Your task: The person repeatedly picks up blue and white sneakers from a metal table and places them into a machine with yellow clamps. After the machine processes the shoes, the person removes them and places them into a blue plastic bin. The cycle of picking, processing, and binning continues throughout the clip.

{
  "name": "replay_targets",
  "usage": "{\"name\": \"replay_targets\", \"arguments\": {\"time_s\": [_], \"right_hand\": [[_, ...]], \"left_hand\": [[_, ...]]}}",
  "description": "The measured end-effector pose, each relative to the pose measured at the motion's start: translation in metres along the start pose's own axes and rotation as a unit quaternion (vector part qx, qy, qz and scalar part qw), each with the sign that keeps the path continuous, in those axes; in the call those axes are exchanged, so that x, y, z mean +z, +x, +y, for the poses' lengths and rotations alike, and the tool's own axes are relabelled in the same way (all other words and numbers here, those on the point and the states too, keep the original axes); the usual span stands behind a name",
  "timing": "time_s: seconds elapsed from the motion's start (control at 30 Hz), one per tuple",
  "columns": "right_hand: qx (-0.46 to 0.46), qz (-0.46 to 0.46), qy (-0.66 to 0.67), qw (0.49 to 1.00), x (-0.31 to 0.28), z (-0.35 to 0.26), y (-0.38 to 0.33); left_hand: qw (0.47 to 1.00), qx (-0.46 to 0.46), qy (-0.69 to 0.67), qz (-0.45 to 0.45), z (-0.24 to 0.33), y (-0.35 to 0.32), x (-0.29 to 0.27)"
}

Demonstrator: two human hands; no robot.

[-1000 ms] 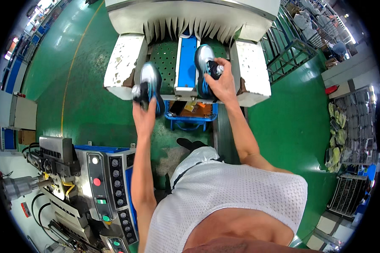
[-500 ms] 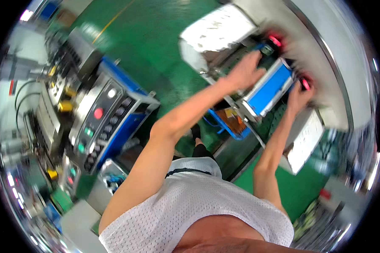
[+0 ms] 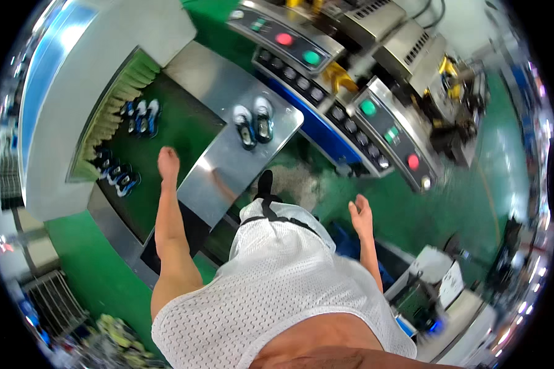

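Note:
My left hand point(image 3: 168, 163) hangs over a dark green conveyor belt point(image 3: 194, 114), its fingers curled in and nothing visible in them. Just beyond it on the belt stand two groups of dark, blue and white sports shoes, one farther point(image 3: 143, 117) and one nearer the left point(image 3: 118, 175). A pair of similar shoes, a left one point(image 3: 244, 127) and a right one point(image 3: 263, 120), rests on a steel side table point(image 3: 218, 184) between my hands. Off to the right my right hand point(image 3: 361, 215) is held over the floor, fingers apart, touching nothing.
A pale machine housing point(image 3: 61, 129) with a fringed curtain point(image 3: 114, 114) spans the belt at left. Control panels with buttons point(image 3: 326, 92) and steel machinery point(image 3: 406, 43) stand ahead and right. At lower right is another machine with a white flap point(image 3: 452, 283).
My view has turned away from the blue-topped machine with red lights, and both hands have left it. My left hand is now over the belt; the right is out at my side.

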State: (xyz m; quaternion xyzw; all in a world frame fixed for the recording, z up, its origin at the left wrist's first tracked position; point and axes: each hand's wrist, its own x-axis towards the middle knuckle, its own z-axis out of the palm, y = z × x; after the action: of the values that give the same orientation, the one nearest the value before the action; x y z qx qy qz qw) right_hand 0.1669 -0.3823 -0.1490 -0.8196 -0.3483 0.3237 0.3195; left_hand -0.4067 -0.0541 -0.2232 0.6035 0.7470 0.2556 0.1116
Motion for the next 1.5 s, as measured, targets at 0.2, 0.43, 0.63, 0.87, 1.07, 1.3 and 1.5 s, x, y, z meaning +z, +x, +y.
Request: {"name": "replay_targets", "arguments": {"time_s": [0.2,0.43,0.63,0.87,1.07,1.3,1.5], "right_hand": [[-0.003,-0.122,-0.115,0.986,-0.017,0.036,0.077],[0.058,-0.206,-0.372,0.903,-0.039,0.042,0.084],[0.048,-0.255,-0.432,0.864,0.011,-0.031,0.150],[-0.148,-0.358,-0.207,0.899,0.152,-0.232,0.145],[-0.288,-0.456,-0.135,0.831,0.207,-0.287,0.087],[-0.315,-0.252,-0.064,0.913,0.110,-0.270,0.113],[-0.105,-0.144,0.201,0.963,-0.052,-0.202,0.119]], "left_hand": [[0.969,-0.230,0.074,0.046,-0.162,-0.149,-0.007],[0.953,-0.246,-0.016,0.176,-0.239,-0.059,-0.054],[0.973,-0.210,0.089,0.041,-0.292,-0.042,-0.047],[0.995,-0.100,0.001,-0.022,-0.174,-0.038,-0.072],[0.970,0.106,-0.138,-0.170,0.124,-0.037,-0.060],[0.889,0.346,-0.217,-0.206,0.354,-0.050,-0.025],[0.751,0.446,-0.362,-0.325,0.521,-0.085,-0.011]]}}
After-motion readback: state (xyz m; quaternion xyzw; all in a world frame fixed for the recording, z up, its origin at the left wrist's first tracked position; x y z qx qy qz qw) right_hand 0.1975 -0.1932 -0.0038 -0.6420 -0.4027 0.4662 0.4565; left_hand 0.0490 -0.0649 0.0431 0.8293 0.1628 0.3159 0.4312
